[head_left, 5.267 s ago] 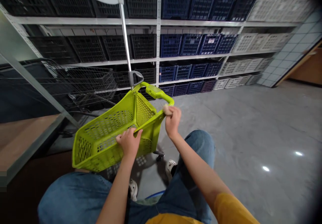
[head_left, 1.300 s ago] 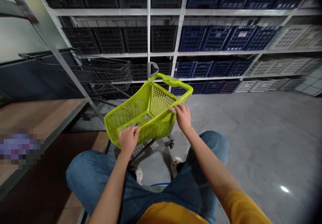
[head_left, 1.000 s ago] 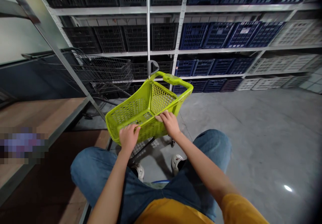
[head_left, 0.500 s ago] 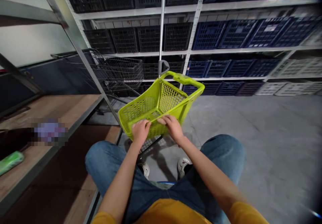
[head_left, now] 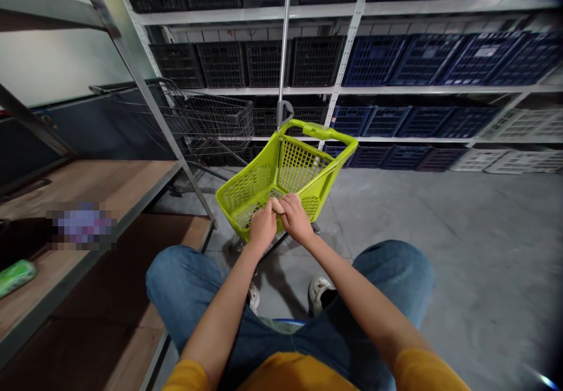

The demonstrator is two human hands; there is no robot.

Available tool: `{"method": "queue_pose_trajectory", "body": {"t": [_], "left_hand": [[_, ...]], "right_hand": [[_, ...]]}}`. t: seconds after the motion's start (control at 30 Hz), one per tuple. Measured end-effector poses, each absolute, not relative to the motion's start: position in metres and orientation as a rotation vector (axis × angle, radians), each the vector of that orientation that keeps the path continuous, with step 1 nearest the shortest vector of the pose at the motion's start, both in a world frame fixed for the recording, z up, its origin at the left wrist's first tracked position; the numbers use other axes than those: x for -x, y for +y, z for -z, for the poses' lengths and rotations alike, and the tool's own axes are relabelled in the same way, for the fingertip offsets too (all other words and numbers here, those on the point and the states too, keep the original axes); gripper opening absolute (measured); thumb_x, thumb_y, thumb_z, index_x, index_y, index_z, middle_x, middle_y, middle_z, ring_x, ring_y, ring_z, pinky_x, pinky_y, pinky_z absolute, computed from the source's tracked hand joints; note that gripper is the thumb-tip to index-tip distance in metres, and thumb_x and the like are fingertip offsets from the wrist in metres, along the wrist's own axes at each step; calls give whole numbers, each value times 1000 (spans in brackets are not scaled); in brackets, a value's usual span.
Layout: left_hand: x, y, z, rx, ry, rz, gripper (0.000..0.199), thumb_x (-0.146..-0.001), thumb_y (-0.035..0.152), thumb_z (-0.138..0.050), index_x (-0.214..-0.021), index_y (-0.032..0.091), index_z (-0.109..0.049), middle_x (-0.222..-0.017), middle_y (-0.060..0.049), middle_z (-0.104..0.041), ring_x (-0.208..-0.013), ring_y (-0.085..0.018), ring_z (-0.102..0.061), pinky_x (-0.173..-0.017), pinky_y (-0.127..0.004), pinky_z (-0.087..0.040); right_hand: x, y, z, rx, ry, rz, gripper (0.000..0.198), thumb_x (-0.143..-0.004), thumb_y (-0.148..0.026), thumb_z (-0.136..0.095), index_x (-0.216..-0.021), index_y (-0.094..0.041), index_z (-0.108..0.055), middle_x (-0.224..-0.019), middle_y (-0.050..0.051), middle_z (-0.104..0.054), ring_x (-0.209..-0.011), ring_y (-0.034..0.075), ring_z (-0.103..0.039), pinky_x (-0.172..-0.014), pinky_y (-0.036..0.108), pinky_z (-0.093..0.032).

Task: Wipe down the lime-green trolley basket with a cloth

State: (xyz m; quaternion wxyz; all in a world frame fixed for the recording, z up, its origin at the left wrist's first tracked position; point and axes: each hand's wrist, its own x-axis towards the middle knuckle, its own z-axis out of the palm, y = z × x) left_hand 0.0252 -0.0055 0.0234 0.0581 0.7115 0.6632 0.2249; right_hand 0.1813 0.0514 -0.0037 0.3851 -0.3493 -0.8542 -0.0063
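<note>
Green basket cart [head_left: 281,183] now level on concrete floor [head_left: 440,233], wheels down, in front of knees; was tilted up seconds ago. Right hand [head_left: 295,220] slid from handle-side rim to near rim, now touching left hand [head_left: 263,227]. Both hands curled over near edge of cart, thumbs together; a pale scrap between them, too small to identify. Arms extended forward, elbows slightly bent, seated. Wire trolley [head_left: 206,121] left of cart, crate shelving [head_left: 396,92] behind.

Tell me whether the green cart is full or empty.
Empty as far as visible: the green cart shows bare mesh walls and floor, with the left hand and right hand at its near rim.
</note>
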Motion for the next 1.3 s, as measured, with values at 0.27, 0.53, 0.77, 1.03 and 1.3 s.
{"method": "queue_pose_trajectory", "body": {"t": [0.27, 0.53, 0.77, 1.03, 1.3], "left_hand": [[31, -28, -30, -2182, 1767, -406, 25, -96, 37, -49, -110, 25, -67, -106, -6, -75, -98, -21, -68, -88, -32, -49], [15, -45, -1, -2272, 1850, -667, 25, -98, 30, -44, -114, 27, -63, -113, -3, -73, -109, -19, -63, -120, -49, -17], [14, -42, 1, -2271, 1789, -689, 24, -98, 28, -43, -113, 24, -62, -108, -4, -72, -106, -21, -63, -121, -56, -15], [12, -43, 1, -2288, 1814, -684, 26, -98, 24, -41, -110, 23, -63, -106, -7, -72, -107, -23, -63, -122, -58, -15], [13, -43, 3, -2288, 1774, -713, 25, -98, 28, -42, -113, 24, -63, -107, -5, -72, -106, -22, -63, -120, -57, -15]], "right_hand": [[-232, 88, -24, 793, -2444, 18, 30, -99, -28, -46, -122, -22, -64, -121, 10, -66, -125, 23, -54, -114, 49, -40], [-188, 37, 19, 772, -2195, -126, 38, -95, -12, -44, -128, -21, -60, -132, 11, -62, -135, 21, -48, -117, 48, -39], [-229, 73, -1, 850, -2231, -60, 32, -97, -19, -46, -123, -21, -65, -130, 10, -65, -130, 20, -55, -113, 44, -44], [-185, 15, 14, 735, -2267, -84, 37, -98, -15, -43, -128, -22, -63, -136, 9, -62, -137, 18, -49, -116, 41, -42], [-200, 36, 10, 797, -2144, -114, 32, -99, -22, -45, -124, -23, -65, -131, 10, -64, -130, 21, -55, -112, 43, -47]]}}
